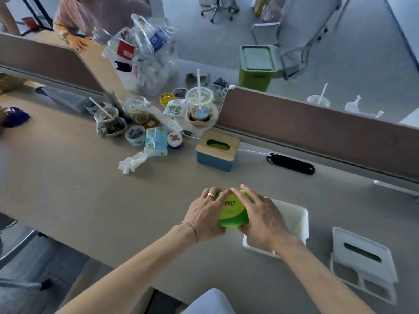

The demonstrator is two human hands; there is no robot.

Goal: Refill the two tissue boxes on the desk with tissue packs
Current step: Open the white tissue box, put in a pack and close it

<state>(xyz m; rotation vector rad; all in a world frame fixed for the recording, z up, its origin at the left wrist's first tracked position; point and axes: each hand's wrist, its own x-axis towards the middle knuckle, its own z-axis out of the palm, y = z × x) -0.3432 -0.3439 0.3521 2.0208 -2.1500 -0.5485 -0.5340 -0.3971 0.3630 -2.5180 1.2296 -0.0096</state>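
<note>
A green tissue pack [232, 211] is held between my two hands at the left end of an open white tissue box [294, 219] on the desk. My left hand [205, 215] grips the pack's left side and my right hand [260, 217] covers its right side, hiding part of the box. The white box's lid [362, 254], with a slot in it, leans on a white stand to the right. Farther back stands a blue tissue box with a wooden lid [217, 149]; green shows through its oval slot.
Plastic cups with straws [199, 107], small tubs, a blue wipes pack [156, 140] and a crumpled tissue [132, 163] crowd the desk's far left. A black oblong object [291, 164] lies by the brown divider [317, 130]. Another person's hand [78, 44] rests on the far partition.
</note>
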